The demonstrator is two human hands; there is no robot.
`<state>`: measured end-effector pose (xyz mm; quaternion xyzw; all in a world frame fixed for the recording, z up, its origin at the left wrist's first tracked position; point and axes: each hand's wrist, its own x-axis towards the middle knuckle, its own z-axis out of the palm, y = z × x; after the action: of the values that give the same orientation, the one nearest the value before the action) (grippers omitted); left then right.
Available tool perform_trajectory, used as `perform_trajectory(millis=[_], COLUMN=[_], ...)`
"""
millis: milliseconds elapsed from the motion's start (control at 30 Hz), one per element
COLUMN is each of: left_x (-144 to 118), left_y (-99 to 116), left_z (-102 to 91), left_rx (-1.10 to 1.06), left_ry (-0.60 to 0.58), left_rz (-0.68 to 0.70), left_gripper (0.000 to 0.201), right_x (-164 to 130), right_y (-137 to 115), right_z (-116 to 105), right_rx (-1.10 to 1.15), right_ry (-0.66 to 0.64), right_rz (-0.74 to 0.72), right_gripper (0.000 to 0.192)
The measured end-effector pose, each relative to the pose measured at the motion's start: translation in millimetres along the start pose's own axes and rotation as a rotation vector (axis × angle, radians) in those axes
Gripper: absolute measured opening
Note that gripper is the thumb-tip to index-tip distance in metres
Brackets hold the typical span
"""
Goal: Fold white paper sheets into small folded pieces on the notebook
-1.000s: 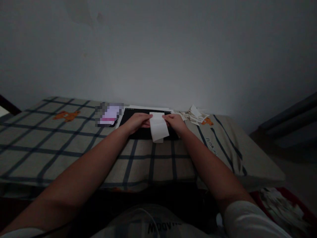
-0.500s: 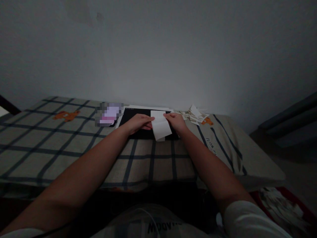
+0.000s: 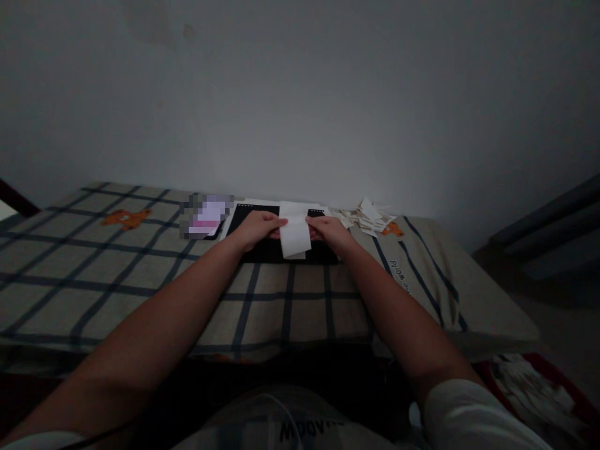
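A strip of white paper (image 3: 295,236) hangs between my two hands, its lower end curling toward me. My left hand (image 3: 260,229) pinches its left edge between thumb and fingers. On the opposite edge, my right hand (image 3: 328,231) grips it the same way. Beneath the hands lies a flat black notebook or folder (image 3: 253,253) with a row of small holes along its far edge. White sheets (image 3: 262,202) stick out behind it. To its right is a loose pile of folded white paper pieces (image 3: 370,219).
A checked cloth (image 3: 159,281) with orange bear prints covers the table against a pale wall (image 3: 300,112). A phone (image 3: 206,217), partly pixelated, lies left of the black notebook. At the lower right on the floor, a red container (image 3: 572,381) holds many whitish pieces.
Both hands have shifted the white paper slightly left and a little away from me. It now hangs straighter, with its lower end higher than before. The pile and phone have not moved.
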<state>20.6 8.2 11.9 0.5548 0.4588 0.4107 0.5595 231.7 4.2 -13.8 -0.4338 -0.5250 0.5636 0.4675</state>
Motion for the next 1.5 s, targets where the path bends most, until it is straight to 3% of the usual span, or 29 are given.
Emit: perform_trajectory(millis=[167, 300, 500, 900, 1267, 1500], left_x=[1.1, 3.1, 3.9, 4.7, 5.3, 5.7], left_y=[-0.7, -3.4, -5.4, -5.6, -7.4, -7.9], left_z=[1.3, 1.1, -1.9, -3.2, -2.9, -3.3], left_rx=[0.042, -0.032, -0.031, -0.021, -0.008, 0.01], left_ry=[0.065, 0.001, -0.133, -0.027, -0.101, -0.078], left_rz=[0.029, -0.02, -0.091, -0.011, -0.091, -0.068], left_gripper=[0.014, 0.013, 0.014, 0.011, 0.013, 0.012], right_x=[-1.9, -3.5, -1.9, -2.6, -3.2, -2.3], right_y=[-1.3, -4.7, -7.4, -4.6, -6.1, -4.4], right_z=[1.6, 2.8, 2.0, 0.8, 2.4, 1.8], right_rx=[-0.014, -0.037, -0.04, 0.065, 0.004, 0.026], right_ry=[0.025, 0.068, 0.141, 0.048, 0.134, 0.128], right_rz=[0.025, -0.012, -0.025, 0.023, -0.009, -0.006], right_gripper=[0.017, 0.011, 0.011, 0.014, 0.009, 0.011])
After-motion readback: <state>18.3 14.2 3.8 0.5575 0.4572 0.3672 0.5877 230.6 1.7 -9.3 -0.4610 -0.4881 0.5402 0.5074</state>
